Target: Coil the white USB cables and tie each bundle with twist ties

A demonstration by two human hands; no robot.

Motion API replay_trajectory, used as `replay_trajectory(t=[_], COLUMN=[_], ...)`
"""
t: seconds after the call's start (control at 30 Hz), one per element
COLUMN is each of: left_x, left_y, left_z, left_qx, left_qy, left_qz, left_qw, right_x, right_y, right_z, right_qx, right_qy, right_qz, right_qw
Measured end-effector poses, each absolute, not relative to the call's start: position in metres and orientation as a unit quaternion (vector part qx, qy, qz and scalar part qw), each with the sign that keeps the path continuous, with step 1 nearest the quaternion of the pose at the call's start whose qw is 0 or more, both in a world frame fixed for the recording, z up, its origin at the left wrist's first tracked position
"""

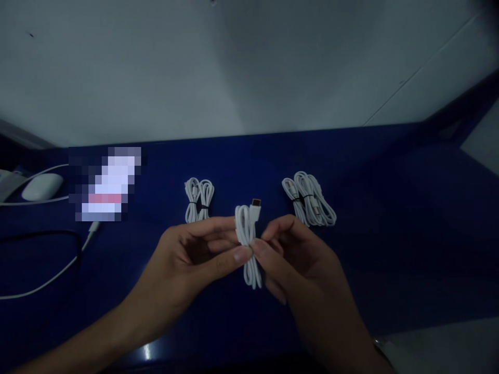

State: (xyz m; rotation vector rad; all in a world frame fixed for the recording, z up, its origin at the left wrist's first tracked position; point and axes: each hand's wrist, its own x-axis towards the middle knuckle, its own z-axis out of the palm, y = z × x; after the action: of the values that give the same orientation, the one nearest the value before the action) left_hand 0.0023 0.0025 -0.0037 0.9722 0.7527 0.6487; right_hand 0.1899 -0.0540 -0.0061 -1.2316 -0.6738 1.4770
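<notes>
A white USB cable (pixel 248 228), coiled into a narrow bundle, is held upright above the blue table between both hands. Its plug, orange inside, points up at the top right of the coil. My left hand (pixel 195 259) pinches the bundle's middle from the left, thumb in front and fingers behind. From the right, my right hand (pixel 304 259) presses its thumb against the same middle part; its other fingers are curled and partly hidden. Whether a tie lies under the thumbs I cannot tell.
Tied white cable bundles (pixel 199 200) lie behind my left hand, and more cable bundles (pixel 310 200) lie behind my right. At the left are a blurred lit screen (pixel 109 182), a plugged-in white cord (pixel 74 262) and a white rounded case (pixel 42 187). A pale wall (pixel 273 62) borders the blue table (pixel 397 234).
</notes>
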Motion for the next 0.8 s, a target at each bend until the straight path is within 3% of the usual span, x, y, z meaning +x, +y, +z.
replay_trajectory(t=[0.27, 0.6, 0.8], left_x=[0.002, 0.003, 0.003], left_y=[0.005, 0.005, 0.005], left_z=[-0.006, -0.008, -0.007], left_qx=[0.446, 0.426, 0.412], left_qy=[0.338, 0.339, 0.350], left_qz=[0.309, 0.300, 0.289], left_qw=[0.769, 0.784, 0.790], right_x=[0.185, 0.180, 0.186], right_y=[-0.054, -0.059, -0.055], right_z=[-0.010, -0.018, -0.015], right_qx=[-0.428, -0.453, -0.476], right_qy=[-0.176, -0.204, -0.232], right_qz=[0.720, 0.658, 0.646], right_qw=[0.517, 0.566, 0.550])
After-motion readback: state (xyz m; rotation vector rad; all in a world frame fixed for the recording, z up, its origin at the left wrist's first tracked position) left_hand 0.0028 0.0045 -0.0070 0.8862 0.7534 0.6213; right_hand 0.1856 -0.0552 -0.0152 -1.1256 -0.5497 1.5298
